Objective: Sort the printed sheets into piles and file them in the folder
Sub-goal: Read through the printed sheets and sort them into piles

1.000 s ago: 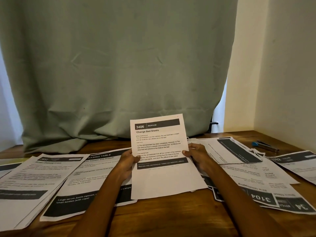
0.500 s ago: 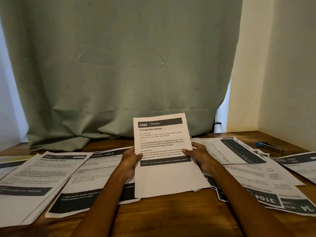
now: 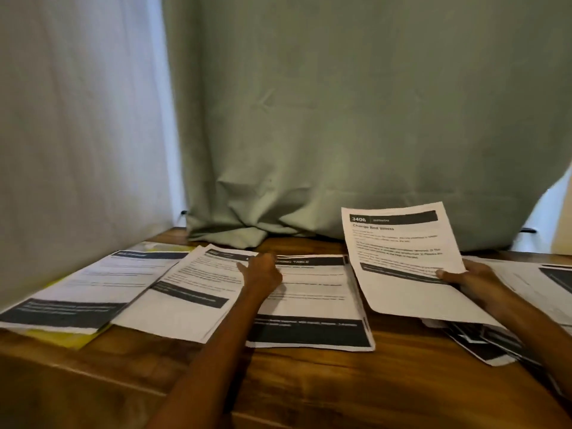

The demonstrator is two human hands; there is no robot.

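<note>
White printed sheets (image 3: 297, 292) with black header and footer bands, white sheet headed 3406 (image 3: 399, 261) with black title bar and black text, yellow folder (image 3: 62, 337) under leftmost pile, sage-green curtain (image 3: 340, 119), white sheer curtain (image 3: 77, 119), brown wood-grain table (image 3: 309, 385)

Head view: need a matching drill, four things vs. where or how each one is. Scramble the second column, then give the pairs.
Things:
1. sheet 3406
2. left hand
3. yellow folder
4. green curtain

States:
A. under the leftmost pile of sheets
B. hangs behind the table
C. held up in the right hand
D. reaches over the middle piles

Pairs: 1-C, 2-D, 3-A, 4-B
</note>
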